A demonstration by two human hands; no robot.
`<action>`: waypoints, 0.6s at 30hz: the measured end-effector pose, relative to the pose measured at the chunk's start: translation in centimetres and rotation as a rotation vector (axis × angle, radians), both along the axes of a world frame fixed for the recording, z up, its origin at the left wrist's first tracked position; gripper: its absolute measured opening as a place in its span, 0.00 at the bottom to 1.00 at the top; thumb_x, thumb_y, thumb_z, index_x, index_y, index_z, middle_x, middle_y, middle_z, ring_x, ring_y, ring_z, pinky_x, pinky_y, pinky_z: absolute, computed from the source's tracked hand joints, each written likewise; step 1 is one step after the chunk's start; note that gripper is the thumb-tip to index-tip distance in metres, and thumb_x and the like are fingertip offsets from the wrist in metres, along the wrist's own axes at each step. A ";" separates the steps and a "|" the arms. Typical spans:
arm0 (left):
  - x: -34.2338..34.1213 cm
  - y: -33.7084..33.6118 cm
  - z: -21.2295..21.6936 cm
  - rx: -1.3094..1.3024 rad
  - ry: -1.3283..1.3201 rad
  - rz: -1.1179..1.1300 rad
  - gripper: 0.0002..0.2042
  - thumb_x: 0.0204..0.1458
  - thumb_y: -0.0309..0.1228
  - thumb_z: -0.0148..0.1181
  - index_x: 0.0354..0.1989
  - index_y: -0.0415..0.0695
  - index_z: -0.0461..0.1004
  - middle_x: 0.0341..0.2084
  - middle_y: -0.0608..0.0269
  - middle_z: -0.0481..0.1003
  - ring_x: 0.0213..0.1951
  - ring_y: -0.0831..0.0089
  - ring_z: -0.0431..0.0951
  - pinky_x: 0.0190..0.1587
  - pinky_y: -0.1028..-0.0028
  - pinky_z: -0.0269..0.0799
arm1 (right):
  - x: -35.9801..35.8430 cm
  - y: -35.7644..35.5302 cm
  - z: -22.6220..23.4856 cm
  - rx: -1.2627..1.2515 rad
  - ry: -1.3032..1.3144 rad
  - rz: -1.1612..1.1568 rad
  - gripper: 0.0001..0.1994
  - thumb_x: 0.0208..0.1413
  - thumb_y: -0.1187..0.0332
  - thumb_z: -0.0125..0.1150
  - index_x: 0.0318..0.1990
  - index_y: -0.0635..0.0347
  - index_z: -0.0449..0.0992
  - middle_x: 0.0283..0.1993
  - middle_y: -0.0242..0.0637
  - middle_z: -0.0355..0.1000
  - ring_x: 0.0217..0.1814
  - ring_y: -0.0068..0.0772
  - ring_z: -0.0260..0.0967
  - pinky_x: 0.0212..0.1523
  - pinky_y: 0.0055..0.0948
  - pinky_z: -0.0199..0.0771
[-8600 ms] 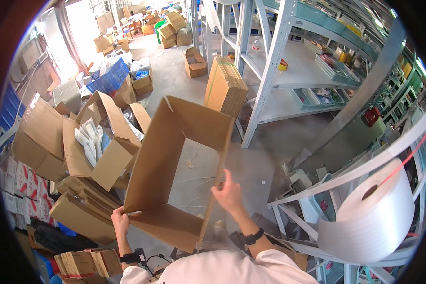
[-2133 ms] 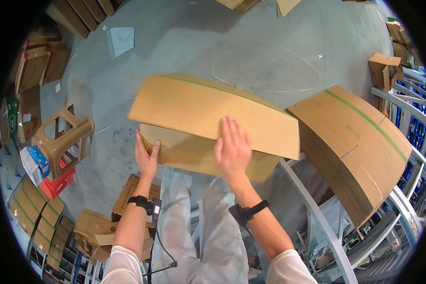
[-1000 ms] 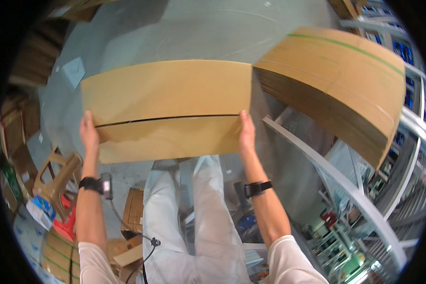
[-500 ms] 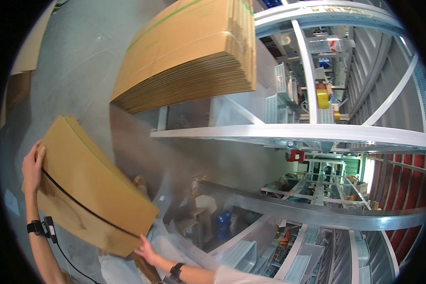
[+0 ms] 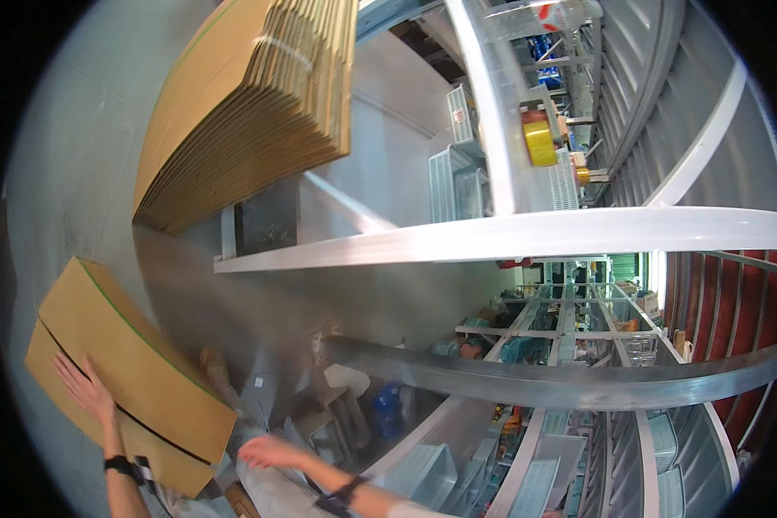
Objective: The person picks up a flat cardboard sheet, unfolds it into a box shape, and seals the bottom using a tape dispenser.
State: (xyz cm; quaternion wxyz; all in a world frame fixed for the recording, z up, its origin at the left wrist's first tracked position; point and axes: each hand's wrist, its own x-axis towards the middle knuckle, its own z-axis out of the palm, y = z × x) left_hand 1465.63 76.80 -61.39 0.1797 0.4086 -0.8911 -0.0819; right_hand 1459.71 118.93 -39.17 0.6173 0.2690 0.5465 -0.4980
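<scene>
A brown cardboard box [image 5: 147,371] with a green stripe along one edge lies at the lower left. A dark seam runs lengthwise over the face turned to me. My left hand [image 5: 86,388] rests flat across that seam, fingers spread, holding nothing. Just right of the box's lower right corner is my right hand [image 5: 272,452], apart from the cardboard. Motion blurs its fingers, and I cannot make out whether they are curled round anything. Each wrist wears a black band.
A tied stack of flattened cardboard boxes [image 5: 233,138] stands at the upper left. White metal shelving [image 5: 578,235] with baskets and a yellow tape roll [image 5: 540,142] fills the right. A grey metal beam [image 5: 578,387] crosses below it. A blue container [image 5: 388,410] sits near my right arm.
My left hand has moved from the box's left edge onto its seam. My right hand has come off the lower corner. The box and shelving have shifted left in view.
</scene>
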 end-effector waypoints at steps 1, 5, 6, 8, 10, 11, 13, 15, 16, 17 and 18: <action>0.7 0.7 0.5 -0.009 0.007 0.007 0.32 0.71 0.53 0.39 0.77 0.48 0.50 0.76 0.55 0.52 0.75 0.52 0.52 0.74 0.57 0.50 | -5.2 1.8 6.8 0.018 0.138 -0.177 0.15 0.65 0.59 0.58 0.44 0.65 0.80 0.35 0.39 0.79 0.35 0.34 0.79 0.41 0.33 0.81; 0.9 3.0 0.3 -0.037 0.027 0.284 0.30 0.71 0.52 0.37 0.77 0.53 0.52 0.75 0.57 0.55 0.74 0.53 0.55 0.73 0.59 0.52 | -18.3 10.0 29.6 0.374 1.152 -0.884 0.18 0.65 0.61 0.50 0.20 0.48 0.60 0.15 0.23 0.51 0.16 0.21 0.45 0.19 0.27 0.46; 1.0 2.6 -0.6 -0.089 0.028 0.352 0.29 0.72 0.52 0.36 0.77 0.55 0.53 0.75 0.59 0.56 0.74 0.55 0.56 0.73 0.60 0.53 | -21.2 10.9 32.6 0.515 1.460 -0.812 0.19 0.66 0.62 0.50 0.20 0.47 0.58 0.15 0.21 0.52 0.15 0.19 0.45 0.19 0.25 0.44; 1.6 2.7 -3.3 -0.075 -0.006 0.358 0.29 0.72 0.52 0.36 0.77 0.55 0.53 0.74 0.59 0.57 0.74 0.56 0.56 0.73 0.60 0.54 | -26.9 14.2 35.4 0.629 1.646 -0.712 0.12 0.68 0.60 0.49 0.30 0.50 0.68 0.20 0.24 0.57 0.19 0.18 0.51 0.21 0.24 0.51; 1.4 3.1 -4.5 -0.061 -0.038 0.386 0.28 0.72 0.51 0.35 0.77 0.54 0.54 0.74 0.59 0.58 0.73 0.57 0.57 0.72 0.61 0.54 | -33.5 16.4 36.9 0.704 1.785 -0.630 0.10 0.69 0.57 0.49 0.41 0.52 0.72 0.31 0.28 0.64 0.28 0.21 0.60 0.29 0.26 0.62; 0.8 3.6 -4.3 -0.054 -0.075 0.361 0.28 0.72 0.51 0.35 0.77 0.55 0.54 0.74 0.60 0.57 0.74 0.58 0.57 0.73 0.62 0.54 | -37.0 18.7 37.7 0.746 1.863 -0.579 0.13 0.68 0.55 0.51 0.48 0.52 0.73 0.38 0.32 0.68 0.35 0.23 0.65 0.34 0.28 0.67; 0.7 3.9 -2.5 -0.057 -0.124 0.352 0.28 0.72 0.51 0.34 0.77 0.55 0.54 0.74 0.61 0.57 0.74 0.58 0.56 0.73 0.63 0.54 | -42.7 18.4 39.2 1.011 1.569 -0.447 0.24 0.65 0.47 0.52 0.62 0.48 0.67 0.60 0.38 0.64 0.51 0.36 0.66 0.45 0.39 0.72; 0.9 3.5 -0.1 -0.080 -0.060 0.276 0.28 0.72 0.49 0.33 0.77 0.50 0.53 0.76 0.62 0.54 0.74 0.59 0.55 0.75 0.60 0.48 | -45.9 18.0 38.0 1.019 1.479 -0.319 0.30 0.63 0.43 0.52 0.67 0.46 0.62 0.66 0.38 0.59 0.56 0.41 0.65 0.48 0.44 0.72; 0.3 3.5 2.1 -0.091 -0.074 0.291 0.28 0.72 0.49 0.33 0.77 0.50 0.53 0.76 0.62 0.54 0.74 0.59 0.55 0.75 0.60 0.48 | -47.3 17.8 36.9 1.037 1.386 -0.193 0.35 0.62 0.39 0.51 0.72 0.45 0.57 0.72 0.37 0.54 0.61 0.47 0.63 0.51 0.48 0.73; 0.0 3.6 5.5 0.006 -0.594 0.209 0.28 0.72 0.45 0.34 0.76 0.46 0.53 0.75 0.58 0.54 0.75 0.58 0.52 0.75 0.60 0.47 | -48.3 18.2 36.3 1.024 1.306 -0.110 0.39 0.62 0.36 0.49 0.75 0.42 0.52 0.78 0.33 0.48 0.67 0.51 0.58 0.57 0.51 0.71; 0.5 2.6 8.5 0.121 -1.121 0.135 0.27 0.72 0.41 0.34 0.76 0.43 0.52 0.75 0.53 0.54 0.76 0.57 0.50 0.76 0.60 0.46 | -49.9 20.0 35.3 1.002 1.321 -0.141 0.39 0.62 0.35 0.49 0.75 0.41 0.53 0.77 0.33 0.49 0.67 0.52 0.60 0.58 0.54 0.71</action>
